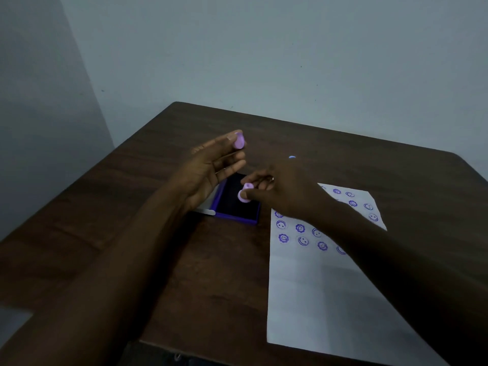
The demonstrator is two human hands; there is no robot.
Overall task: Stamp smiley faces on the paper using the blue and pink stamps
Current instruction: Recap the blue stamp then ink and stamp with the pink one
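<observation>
My right hand (285, 191) pinches a small pink stamp (244, 194) just above the dark pad of an open purple ink pad (237, 207). Raised to the left of it, my left hand (211, 167) holds a small pink piece (239, 141) at its fingertips; it looks like the stamp's cap. A blue stamp (292, 157) peeks out on the table behind my right hand. The white paper (317, 291) lies to the right, with several purple smiley prints (301, 235) in rows at its far end, partly hidden by my right forearm.
Everything sits on a dark wooden table (184, 260) pushed against a pale wall. The ink pad's lid (208, 210) lies open to its left, under my left hand. The near half of the paper is blank.
</observation>
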